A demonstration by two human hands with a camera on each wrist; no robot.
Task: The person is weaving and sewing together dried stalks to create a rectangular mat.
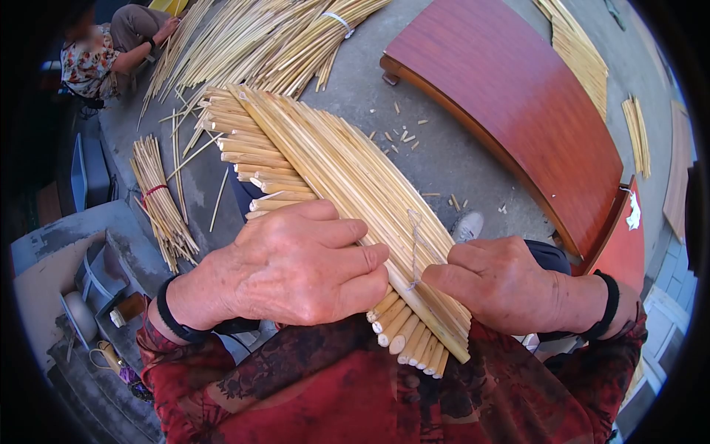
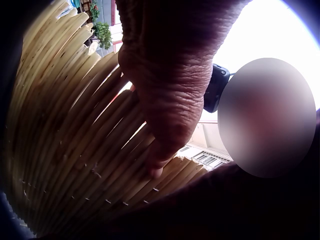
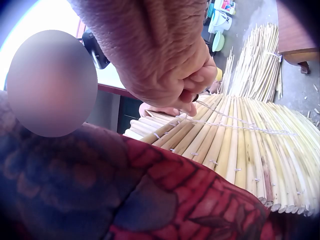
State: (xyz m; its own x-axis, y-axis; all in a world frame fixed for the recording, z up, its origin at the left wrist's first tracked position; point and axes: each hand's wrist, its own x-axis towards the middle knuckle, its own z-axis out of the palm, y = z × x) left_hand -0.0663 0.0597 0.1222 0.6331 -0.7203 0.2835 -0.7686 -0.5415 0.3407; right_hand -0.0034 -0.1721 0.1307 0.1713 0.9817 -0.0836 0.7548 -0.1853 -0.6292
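My left hand is closed on the stalk mat, its fingers curled over the pale stalks. The left wrist view shows one of its digits touching the mat's other face, where short white stitches cross the stalks. My right hand is closed too, pinching the string between thumb and finger just above the mat; the string runs in a loose loop across the stalks.

The mat slants in front of my dark red patterned sleeves, one end by my right hand and the other reaching out toward the large stalk pile. Its cut stalk ends fan out on both sides of my left hand. I wear a black band on my left wrist and another on my right.

On the grey ground beyond my left hand lies a small bundle tied in red. A person in a flowered shirt reaches to the large pile, part of which has a white tie. A reddish-brown table stands beyond my right hand, with short stalk scraps on the ground beside it.
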